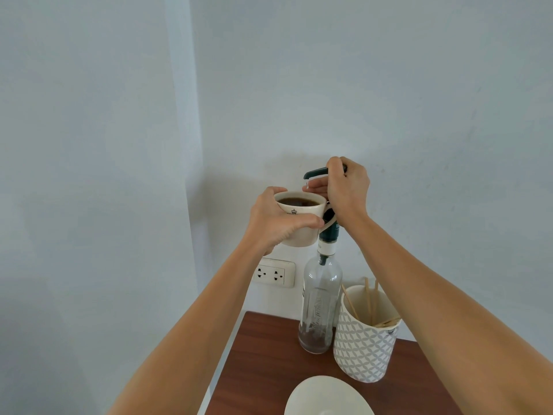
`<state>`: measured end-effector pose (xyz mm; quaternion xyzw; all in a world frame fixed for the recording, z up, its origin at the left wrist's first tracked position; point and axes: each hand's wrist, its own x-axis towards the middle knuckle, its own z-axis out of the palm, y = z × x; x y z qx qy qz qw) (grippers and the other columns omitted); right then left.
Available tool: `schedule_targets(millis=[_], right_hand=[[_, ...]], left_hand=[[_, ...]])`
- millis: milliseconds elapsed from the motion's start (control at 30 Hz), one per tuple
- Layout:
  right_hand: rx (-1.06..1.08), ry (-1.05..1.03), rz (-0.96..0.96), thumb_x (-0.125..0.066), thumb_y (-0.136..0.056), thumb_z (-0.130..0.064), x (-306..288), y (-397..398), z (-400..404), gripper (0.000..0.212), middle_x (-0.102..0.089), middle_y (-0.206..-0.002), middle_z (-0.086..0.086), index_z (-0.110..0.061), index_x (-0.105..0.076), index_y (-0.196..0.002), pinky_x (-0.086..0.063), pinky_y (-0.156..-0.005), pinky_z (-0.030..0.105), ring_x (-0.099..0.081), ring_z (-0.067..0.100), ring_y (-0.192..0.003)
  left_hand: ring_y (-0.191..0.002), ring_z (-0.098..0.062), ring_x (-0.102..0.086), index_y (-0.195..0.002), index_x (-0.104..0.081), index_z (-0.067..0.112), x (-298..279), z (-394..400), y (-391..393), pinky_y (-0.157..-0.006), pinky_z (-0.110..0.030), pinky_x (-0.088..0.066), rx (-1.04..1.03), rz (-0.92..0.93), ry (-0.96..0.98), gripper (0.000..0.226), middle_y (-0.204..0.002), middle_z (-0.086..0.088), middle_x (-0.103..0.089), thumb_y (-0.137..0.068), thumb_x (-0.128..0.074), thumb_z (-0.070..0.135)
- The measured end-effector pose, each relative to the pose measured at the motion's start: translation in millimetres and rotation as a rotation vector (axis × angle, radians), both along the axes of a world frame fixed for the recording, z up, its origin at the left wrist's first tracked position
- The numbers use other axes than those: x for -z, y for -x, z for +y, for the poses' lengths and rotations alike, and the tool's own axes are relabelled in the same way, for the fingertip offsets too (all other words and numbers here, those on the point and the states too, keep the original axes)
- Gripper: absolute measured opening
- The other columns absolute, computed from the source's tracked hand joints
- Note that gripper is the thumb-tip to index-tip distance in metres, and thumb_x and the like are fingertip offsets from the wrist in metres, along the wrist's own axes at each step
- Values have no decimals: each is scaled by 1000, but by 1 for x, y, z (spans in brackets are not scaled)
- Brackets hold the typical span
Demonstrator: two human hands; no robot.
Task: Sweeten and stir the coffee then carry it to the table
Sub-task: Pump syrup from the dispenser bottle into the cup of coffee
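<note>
- Your left hand (276, 221) is wrapped around the body of the coffee cup (300, 218), thumb across the near side, fingers round the far rim; the cup is held in the air, well above the worktop (269, 366), under the spout.
- Your right hand (344, 190) is closed over the dark green pump head (317, 172) on top of the syrup bottle (320, 304), palm on the plunger.
- Expect the cup to be heavy for its size: glazed ceramic, smooth and slippery, nearly full of dark coffee. Keep it level; the handle on its right side is free and is probably the safer hold for carrying.
- The bottle is tall, narrow clear glass with only a little brown syrup at the bottom, so it is likely top-heavy and easy to tip; press straight down.
- Just right of the bottle stands a patterned white holder (366, 333) with thin wooden stir sticks (369, 304), light and stiff.
- A smooth white saucer (327, 398) lies at the near edge of the reddish wood-grain worktop.
</note>
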<state>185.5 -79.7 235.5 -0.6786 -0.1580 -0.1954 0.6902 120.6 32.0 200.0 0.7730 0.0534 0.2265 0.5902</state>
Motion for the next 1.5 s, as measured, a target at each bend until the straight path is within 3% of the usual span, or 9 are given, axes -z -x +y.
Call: schedule_targets(millis=[233,433,733,900,967,1067,1133,1267,1500], right_hand=[[2,16,-2,-44,-86,-14,0,1,-1,25,-73,-61,20,-8,-48,-62,-63,-65,52,-75,34,-58],[-35,15,27,-46,-90,-18,-5,5,-6,22,-75,-70,22,-8,-54,-72,-63,-66,45,-76,31,-61],[125,191,-18,-51,-90,-59,-8,9,-26,43,-75,-82,10,-18,-60,-85,-59,-78,40,-74,26,-81],[236,336,-41,-50,-98,-36,33,44,-44,39,-64,-70,-1,-5,-65,-80,-39,-65,26,-59,18,-71],[194,394,117,-50,-99,-37,87,60,-57,41,-56,-61,-7,-11,-60,-70,-34,-59,22,-51,10,-61],[157,401,115,-49,-101,-39,108,79,-65,40,-53,-59,-12,-18,-61,-69,-34,-59,19,-49,4,-59],[118,413,141,-48,-101,-39,120,84,-68,43,-62,-63,-5,-13,-69,-75,-43,-65,23,-57,9,-63],[3,290,237,-51,-100,-40,144,93,-73,44,-75,-80,15,-6,-71,-80,-59,-85,50,-74,31,-81],[-105,203,225,-50,-103,-29,152,101,-92,40,-74,-80,15,0,-72,-87,-63,-82,44,-75,26,-83]], left_hand=[[-103,-19,-64,-123,-51,22,0,0,-1,-75,-30,-54,2,11,6,100,-117,0,-64,-32,-88,39],[-105,-20,-64,-123,-51,22,-2,1,1,-79,-31,-55,10,14,2,100,-116,0,-64,-31,-88,40],[-105,-21,-64,-124,-50,23,-7,-4,6,-83,-34,-56,23,14,2,110,-117,0,-64,-23,-85,47],[-103,-19,-66,-123,-51,23,12,-11,24,-79,-31,-55,41,8,18,108,-115,1,-66,-23,-85,47],[-101,-16,-66,-122,-52,23,47,-23,32,-77,-28,-54,57,120,-11,106,-113,3,-66,-23,-84,45],[-103,-16,-66,-124,-54,23,67,-23,46,-81,-32,-57,50,107,14,107,-114,2,-67,-25,-86,44],[-103,-17,-67,-124,-54,23,77,-26,47,-84,-36,-58,78,132,-6,106,-113,3,-68,-25,-88,45],[-104,-15,-68,-124,-55,22,98,-28,56,-89,-39,-59,73,113,-14,105,-111,4,-70,-27,-89,45],[-105,-10,-66,-125,-52,23,110,-40,64,-93,-35,-56,139,42,-56,103,-108,9,-69,-32,-91,44]])
